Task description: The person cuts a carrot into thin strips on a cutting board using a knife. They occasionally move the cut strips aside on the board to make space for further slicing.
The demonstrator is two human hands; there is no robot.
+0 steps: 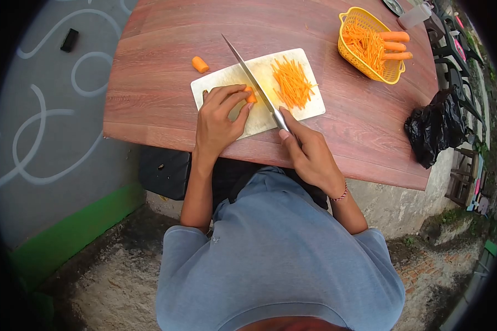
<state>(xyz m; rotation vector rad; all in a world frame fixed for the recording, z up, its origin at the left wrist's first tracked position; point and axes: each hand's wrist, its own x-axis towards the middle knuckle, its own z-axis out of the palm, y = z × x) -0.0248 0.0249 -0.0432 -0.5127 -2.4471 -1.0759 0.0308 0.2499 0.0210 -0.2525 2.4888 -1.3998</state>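
Observation:
A white cutting board (257, 122) lies near the front edge of the wooden table. On its left half my left hand (221, 116) presses its fingertips on a piece of carrot (250, 95), mostly covered by the fingers. My right hand (309, 149) is wrapped round the handle of a kitchen knife (254, 80). The blade slants up and left across the board, just right of the carrot piece. Thin carrot strips (293, 83) lie heaped on the board's right side. Another short carrot chunk (200, 64) rests on the table beyond the board's left corner.
A yellow plastic basket (352, 57) holding carrot shreds and several whole carrots (395, 46) stands at the far right of the table (165, 94). A black plastic bag (436, 127) hangs at the right edge. A clear bottle (415, 16) stands at the back right.

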